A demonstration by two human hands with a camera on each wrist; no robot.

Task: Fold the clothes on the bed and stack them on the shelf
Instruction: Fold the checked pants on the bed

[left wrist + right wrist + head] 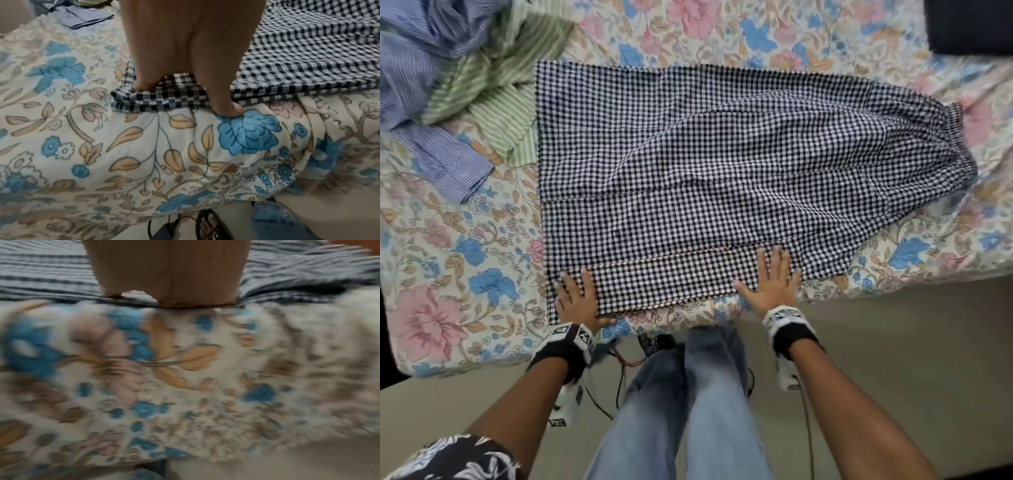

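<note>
A black-and-white checked garment lies spread flat on the floral bedspread, its gathered waistband at the right. My left hand lies flat on the garment's near left corner, fingers straight. The left wrist view shows the heel of the left hand pressing the checked garment at its corner, thumb touching the bedspread. My right hand presses flat, fingers spread, on the near hem. The right wrist view is blurred; the right hand rests at the edge of the checked garment.
A blue striped shirt and a green striped shirt lie crumpled at the bed's far left. A dark object sits at the far right corner. My jeans-clad legs stand at the bed's near edge on a beige floor, with cables by my feet.
</note>
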